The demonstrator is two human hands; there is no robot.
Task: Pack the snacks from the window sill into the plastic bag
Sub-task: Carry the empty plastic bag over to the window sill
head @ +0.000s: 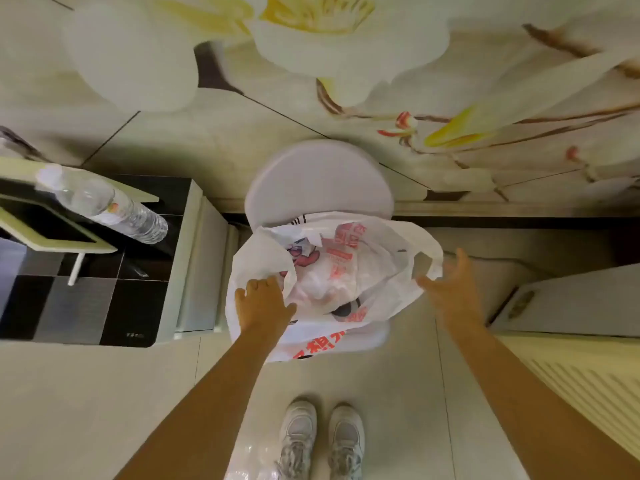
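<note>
Gripping the bag (377, 271) rim with curled left hand (265, 301), right hand (446, 284) spread just beside the far rim, bag on a chair (318, 178), bare floor (408, 375) below.

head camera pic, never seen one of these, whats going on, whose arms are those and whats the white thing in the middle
There is one picture, taken by a wide-angle camera worn on a person's head, looking down. The two bare arms are that person's own, and their shoes show at the bottom. The white thing is a plastic bag with red print, sitting open on a white stool. Wrapped packets show inside it. The left hand holds the bag's near left edge. The right hand is open with spread fingers at the bag's right handle, and seems to have no grip on it. A water bottle lies on the dark unit on the left.
</note>
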